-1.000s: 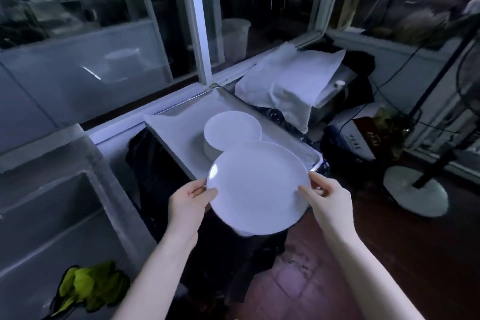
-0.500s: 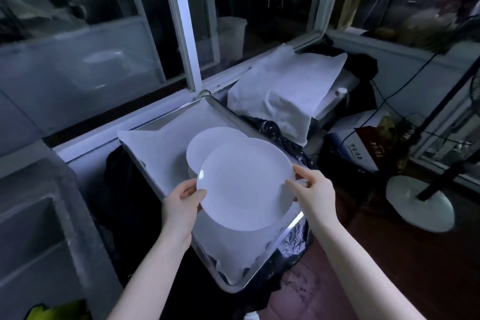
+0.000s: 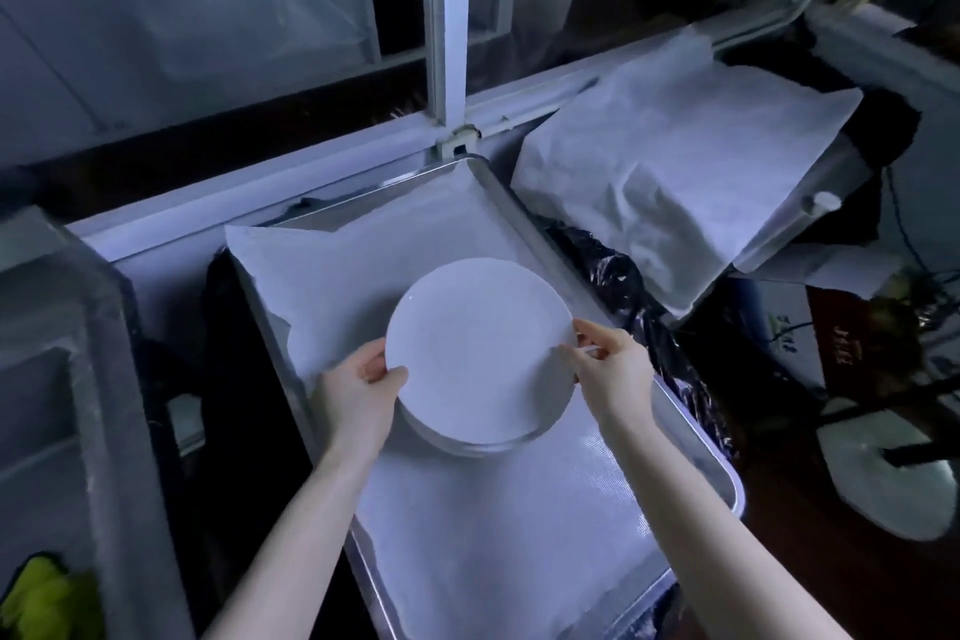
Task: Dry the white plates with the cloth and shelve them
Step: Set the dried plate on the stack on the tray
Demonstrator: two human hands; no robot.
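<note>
Surface: a metal tray (image 3: pixel 726 476) lined with a white mesh-textured sheet (image 3: pixel 467 541) stands below the window sill, with black plastic (image 3: pixel 615 276) bunched along its right side.
Plate: the white plate (image 3: pixel 478 348) lies level directly over the stack of plates (image 3: pixel 485 447) near the tray's middle; whether it rests on the stack cannot be told.
Left hand (image 3: pixel 358 382): grips the plate's near-left rim, thumb on top.
Right hand (image 3: pixel 615 369): pinches the right rim with curled fingers.
Room: a white window frame (image 3: pixel 447 16) with dark glass stands behind. A crumpled white cover (image 3: pixel 670 161) is draped to the right, and a grey basin (image 3: pixel 78 379) stands to the left. A round fan base (image 3: pixel 883 483) sits on the floor.
Writing: a red box (image 3: pixel 844 353) at the right bears pale lettering, too blurred to read.
</note>
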